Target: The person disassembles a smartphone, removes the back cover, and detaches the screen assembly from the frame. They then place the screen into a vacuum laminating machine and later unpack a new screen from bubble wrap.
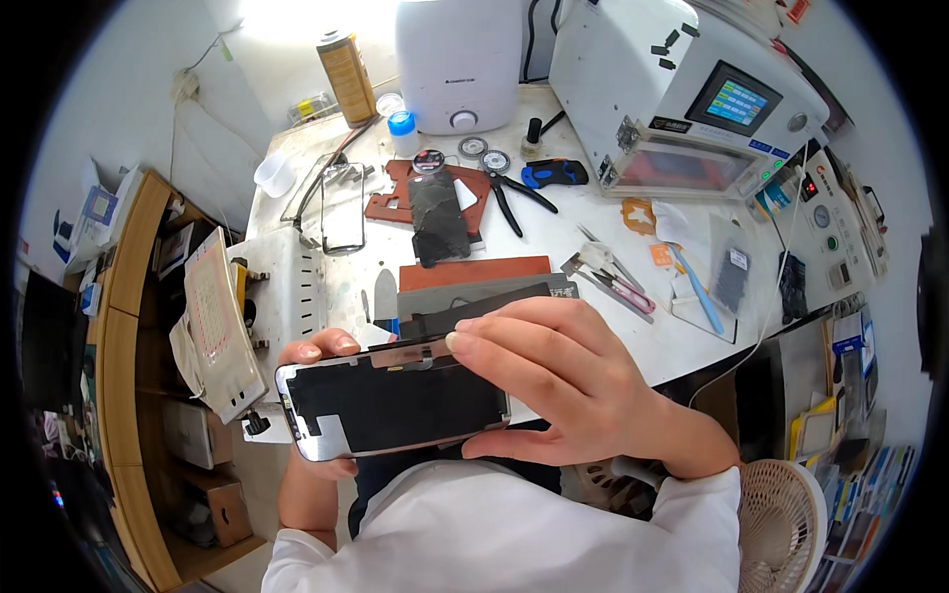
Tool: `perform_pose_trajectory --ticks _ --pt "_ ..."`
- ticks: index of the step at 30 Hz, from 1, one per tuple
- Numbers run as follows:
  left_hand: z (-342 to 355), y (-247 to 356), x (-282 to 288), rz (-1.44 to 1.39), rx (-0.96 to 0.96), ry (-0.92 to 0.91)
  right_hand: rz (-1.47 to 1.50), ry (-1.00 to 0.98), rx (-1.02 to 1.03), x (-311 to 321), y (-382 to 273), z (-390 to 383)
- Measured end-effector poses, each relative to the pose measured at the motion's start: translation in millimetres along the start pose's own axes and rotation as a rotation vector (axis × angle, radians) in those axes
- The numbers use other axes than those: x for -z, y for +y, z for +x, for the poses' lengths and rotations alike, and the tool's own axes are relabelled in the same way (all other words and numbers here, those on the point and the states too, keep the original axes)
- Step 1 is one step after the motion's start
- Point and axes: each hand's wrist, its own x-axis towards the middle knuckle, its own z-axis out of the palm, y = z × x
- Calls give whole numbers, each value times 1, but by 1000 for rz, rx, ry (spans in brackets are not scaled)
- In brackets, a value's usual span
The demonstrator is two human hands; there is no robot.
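A phone screen panel (395, 410), with a black back and silver edges, is held lengthwise just in front of the bench edge. My left hand (318, 348) grips its left end, fingers at the upper edge and a digit at the lower. My right hand (563, 381) spans the right end; its fingertips pinch near the upper edge and its thumb lies along the lower one. A dark strip (484, 308) runs beside the right fingertips; whether it joins the panel I cannot tell. Behind the panel lie a grey mat (420, 300) and a red-brown mat (474, 270).
Further back are a cracked black panel (438, 222), a phone frame (343, 215) and black cutting pliers (516, 203). Tweezers (625, 292) and a blue-handled tool (698, 292) lie right. A white machine with a screen (682, 109) stands at the back right, a fan (781, 509) below.
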Motion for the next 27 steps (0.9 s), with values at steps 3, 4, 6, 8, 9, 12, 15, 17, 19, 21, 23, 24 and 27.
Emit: perform_pose_trajectory --ticks 3,4,6,8,9,12,15,17,19,21,23,24,27 --pt "-2 -3 -1 -26 -8 23 -12 1 -6 1 -2 0" --pt "-3 -3 0 -28 -7 27 -16 -3 -9 1 -2 0" --pt "-4 -3 1 -30 -4 35 -20 4 -6 0 -2 0" --pt "-4 -3 -2 -26 0 62 -24 4 -8 0 -3 -1" --pt "-3 -3 -3 -23 2 76 -27 4 -11 -1 -3 -1" --pt "-4 -3 -2 -26 5 74 -28 2 -13 -1 -3 -2" --pt "-5 -4 -3 -30 23 84 -31 6 -12 -1 -3 -3" --pt "-6 -4 -1 -32 19 79 -31 8 -10 -1 -3 -2" --pt "-8 -6 1 -38 20 76 -29 9 -11 -1 -3 -2" --pt "-9 -8 1 -49 25 76 -23 9 -19 -1 -3 -2" --pt "-8 -7 1 -41 26 83 -23 6 -22 -1 -3 -2" --pt "-8 -7 0 -38 26 86 -26 4 -22 -1 -4 -2" --pt "-5 -7 -2 -35 21 73 -38 -11 -18 1 -4 1"
